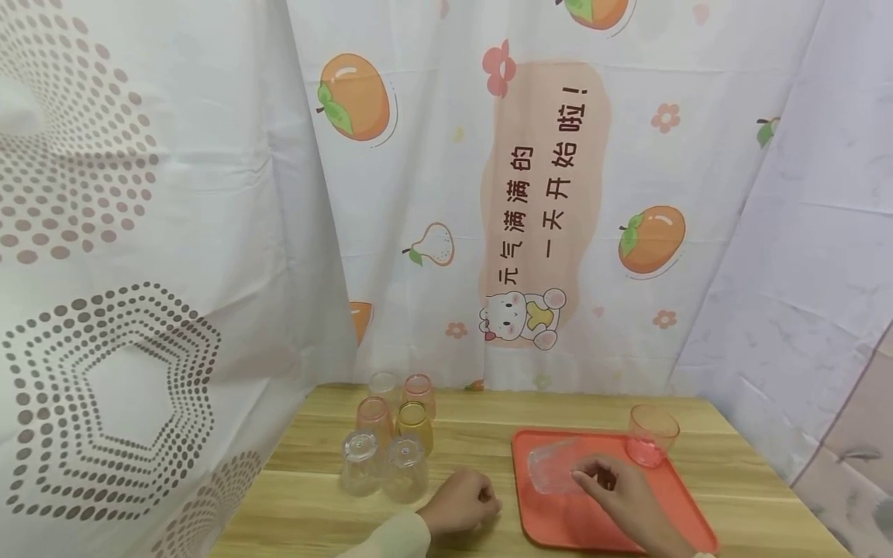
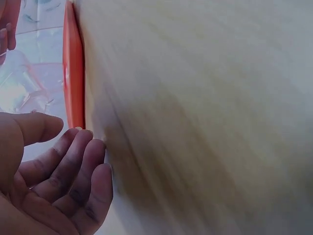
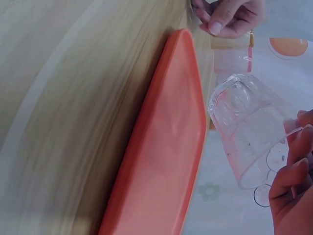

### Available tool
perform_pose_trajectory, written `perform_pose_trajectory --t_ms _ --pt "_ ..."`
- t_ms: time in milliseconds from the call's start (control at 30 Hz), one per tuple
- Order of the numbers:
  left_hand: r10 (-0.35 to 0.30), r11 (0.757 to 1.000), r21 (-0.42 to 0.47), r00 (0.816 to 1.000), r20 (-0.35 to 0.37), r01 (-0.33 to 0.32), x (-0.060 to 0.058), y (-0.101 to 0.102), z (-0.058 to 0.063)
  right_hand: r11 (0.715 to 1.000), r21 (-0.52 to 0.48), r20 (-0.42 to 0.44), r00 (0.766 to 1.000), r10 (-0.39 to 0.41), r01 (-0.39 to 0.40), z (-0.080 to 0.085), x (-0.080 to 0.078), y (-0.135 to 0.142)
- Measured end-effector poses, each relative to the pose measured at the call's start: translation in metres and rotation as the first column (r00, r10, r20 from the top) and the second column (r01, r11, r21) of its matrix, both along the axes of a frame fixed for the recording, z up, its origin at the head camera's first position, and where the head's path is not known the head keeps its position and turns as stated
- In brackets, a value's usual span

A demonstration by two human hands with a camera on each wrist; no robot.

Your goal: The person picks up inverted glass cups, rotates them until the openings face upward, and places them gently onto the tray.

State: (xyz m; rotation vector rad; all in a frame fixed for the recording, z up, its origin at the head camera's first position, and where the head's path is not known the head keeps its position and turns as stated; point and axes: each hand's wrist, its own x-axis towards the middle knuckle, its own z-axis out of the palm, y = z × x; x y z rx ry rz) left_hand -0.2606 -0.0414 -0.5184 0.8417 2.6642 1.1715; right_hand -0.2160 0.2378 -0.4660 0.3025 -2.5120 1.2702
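Observation:
My right hand [image 1: 617, 492] pinches a clear glass [image 1: 554, 467] by its rim between thumb and fingers, over the red tray [image 1: 526, 515]. The glass is tilted on its side, its faceted base [image 3: 234, 93] facing away from the right hand. My left hand [image 1: 462, 502] is low over the wooden table, left of the tray, its fingers loosely bent with nothing in them. In the left wrist view the fingers [image 2: 73, 169] overlap the tray's edge. A pink-tinted glass [image 1: 652, 438] stands upright at the tray's far right corner.
Left of the tray stand several glasses: two clear ones [image 1: 361, 465] in front, a pink one [image 1: 374, 418] and a yellow one [image 1: 415, 428] behind, then another pink one [image 1: 421, 394] and a clear one [image 1: 382, 387]. A printed curtain [image 1: 432, 178] hangs behind the table.

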Motion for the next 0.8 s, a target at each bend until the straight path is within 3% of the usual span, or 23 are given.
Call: perform_pose_trajectory --t_ms 133,233,500,667,800 --pt "-0.008 0.999 -0.033 0.999 -0.048 0.006 0.003 0.006 0.001 1.000 0.022 -0.102 0.995 0.003 -0.001 0.000 -0.001 0.005" --pt "0.001 0.999 -0.044 0.999 -0.036 -0.003 0.005 0.011 0.001 0.999 0.046 -0.144 0.990 -0.006 0.013 0.001 -0.001 0.010" --pt "0.042 0.994 -0.104 0.998 -0.038 -0.046 0.008 0.023 -0.003 0.993 0.103 -0.149 0.988 -0.036 0.052 0.001 -0.004 0.023" --pt "0.020 0.993 -0.115 1.000 -0.006 -0.021 0.008 0.028 -0.002 0.985 0.161 -0.281 0.959 -0.023 0.070 0.000 -0.009 0.034" --pt "0.017 0.993 -0.117 1.000 -0.005 -0.018 0.007 0.032 -0.003 0.976 0.200 -0.325 0.946 -0.014 0.083 0.001 -0.011 0.042"
